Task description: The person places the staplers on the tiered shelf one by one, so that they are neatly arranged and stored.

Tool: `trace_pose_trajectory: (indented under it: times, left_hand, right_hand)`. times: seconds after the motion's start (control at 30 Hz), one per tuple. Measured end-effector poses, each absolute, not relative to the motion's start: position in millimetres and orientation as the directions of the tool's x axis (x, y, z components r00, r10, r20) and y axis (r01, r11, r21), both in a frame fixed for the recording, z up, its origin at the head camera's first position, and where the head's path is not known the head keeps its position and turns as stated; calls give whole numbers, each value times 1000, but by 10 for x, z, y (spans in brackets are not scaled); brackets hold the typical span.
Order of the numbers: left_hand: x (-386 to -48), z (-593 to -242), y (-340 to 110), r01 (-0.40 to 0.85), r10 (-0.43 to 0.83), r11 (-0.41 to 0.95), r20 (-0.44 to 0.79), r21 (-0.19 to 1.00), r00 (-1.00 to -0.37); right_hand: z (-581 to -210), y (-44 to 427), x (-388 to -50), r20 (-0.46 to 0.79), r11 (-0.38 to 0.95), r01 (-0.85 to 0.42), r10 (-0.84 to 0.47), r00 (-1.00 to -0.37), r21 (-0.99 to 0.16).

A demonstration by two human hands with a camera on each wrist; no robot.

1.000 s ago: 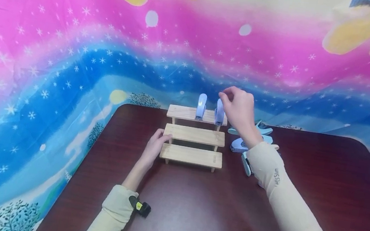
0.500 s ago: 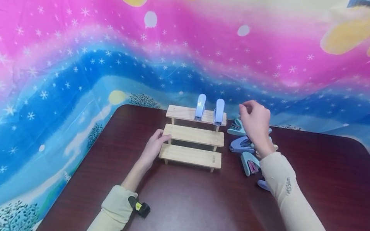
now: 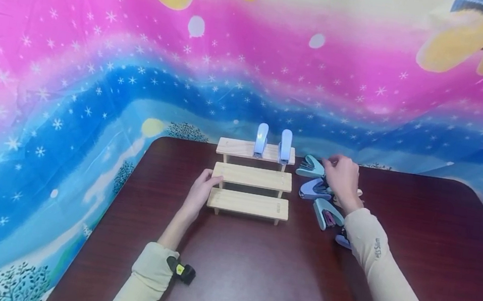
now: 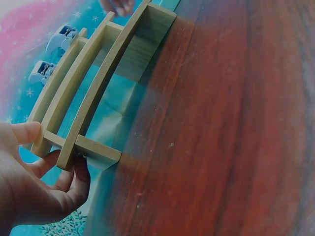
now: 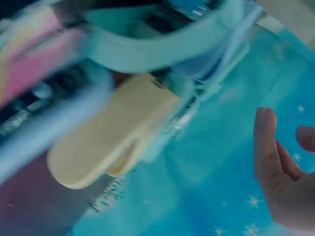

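Note:
A three-tier wooden stand (image 3: pixel 252 176) stands on the table, and my left hand (image 3: pixel 200 193) grips its left end. The left wrist view shows the thumb over a board and fingers curled beneath. Two light-purple staplers (image 3: pixel 261 142) stand upright on the top tier, toward its right side. My right hand (image 3: pixel 342 180) hovers over loose staplers right of the stand, holding nothing. Its thumb is apart from the fingers in the right wrist view. Around it lie a teal stapler (image 3: pixel 311 167), a purple one (image 3: pixel 315 189), another teal stapler (image 3: pixel 326 215) and a cream stapler (image 5: pixel 113 132).
Another purple stapler (image 3: pixel 343 239) lies partly hidden by the right sleeve. The dark red-brown table (image 3: pixel 252 274) has rounded back corners. A colourful printed cloth (image 3: pixel 232 78) hangs behind it. A black strap device (image 3: pixel 181 270) is on the left wrist.
My right hand has moved off the right-hand stapler on the top tier, going right and down to the loose staplers. The left hand has stayed on the stand.

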State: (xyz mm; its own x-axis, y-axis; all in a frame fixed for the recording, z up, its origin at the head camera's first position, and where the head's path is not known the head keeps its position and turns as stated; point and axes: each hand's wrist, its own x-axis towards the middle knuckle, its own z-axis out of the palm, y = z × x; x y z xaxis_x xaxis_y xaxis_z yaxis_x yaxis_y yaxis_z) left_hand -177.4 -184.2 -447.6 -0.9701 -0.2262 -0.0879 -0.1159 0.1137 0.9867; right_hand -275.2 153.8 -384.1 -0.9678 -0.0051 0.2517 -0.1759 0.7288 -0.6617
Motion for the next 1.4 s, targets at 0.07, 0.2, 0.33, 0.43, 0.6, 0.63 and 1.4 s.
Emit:
trace_pose_trajectory:
  times: [0.07,0.2,0.33,0.43,0.6,0.63,1.4]
  left_hand:
    - [-1776,-4477,-1842,-115,-225,112,-88,987,-970]
    - [-1784,-4486,-1838,-116,-221,109,-89,987,-971]
    - [-1783,-4478,-1834,-116,-227,115,-88,987,-970]
    - [-1782,-4471,-1834,-116,-234,122,-85,986,-969]
    - [-1778,-4473,-1838,-115,-234,132,-82,985,-969]
    - [-1779,-4474,-1840,-114,-234,133,-81,985,-969]
    - [-1766,-4461,-1831,-112,-223,109,-85,988,-971]
  right_hand:
    - [-3918,1567,-2769,200,738,-153,-25,-980,-657]
    - [-4033,1607,-2807,114,761,-111,-49,-992,-639]
    - [-4070,1621,-2832,49,780,-97,-85,-995,-618]
    - [-4061,1614,-2841,14,791,-104,-119,-993,-603]
    - [-4051,1577,-2848,-17,810,-113,-150,-989,-575]
    - [-4057,1569,-2851,-25,815,-113,-155,-988,-568]
    - [-4097,1350,-2878,-228,895,-141,-256,-939,-424]
